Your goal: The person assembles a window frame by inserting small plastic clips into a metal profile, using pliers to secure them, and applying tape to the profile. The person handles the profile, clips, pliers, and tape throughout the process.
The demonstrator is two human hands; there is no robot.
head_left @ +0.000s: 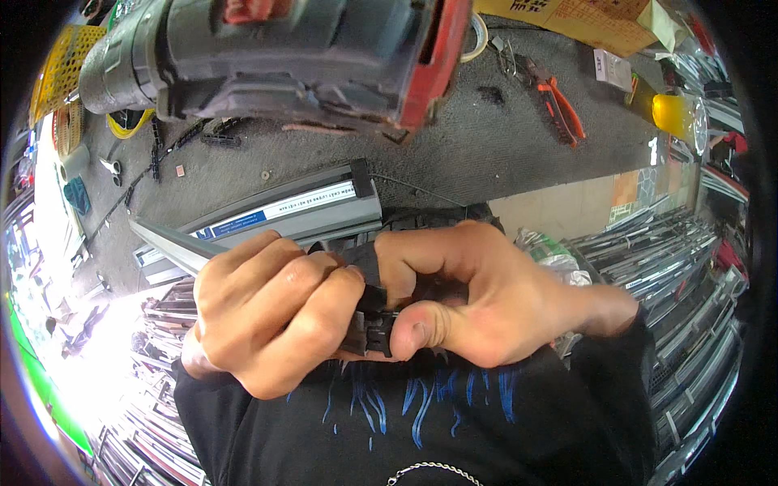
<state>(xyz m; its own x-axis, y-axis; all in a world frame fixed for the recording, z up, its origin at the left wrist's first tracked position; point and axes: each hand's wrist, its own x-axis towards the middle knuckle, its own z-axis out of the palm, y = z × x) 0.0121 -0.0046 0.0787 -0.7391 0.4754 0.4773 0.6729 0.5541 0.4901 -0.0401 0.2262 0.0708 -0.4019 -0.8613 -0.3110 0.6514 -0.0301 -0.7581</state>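
Aluminium profile [166,243], long grey strip, runs from the far left into my fists, close up against my chest. My left hand [267,320] is wrapped tight round it, fingers curled shut. My right hand [486,304] pinches a small black end piece [374,328] between thumb and bent forefinger, right at the strip's near end. Big grey power tool [267,57] sits on the far bench, orange pliers [559,105] to the right.

Single head-worn fisheye view, aimed steeply down. Hands [356,316] seen very close, just above the chest. Grey surface [486,154] farther off at top. Edges bent toward rim.
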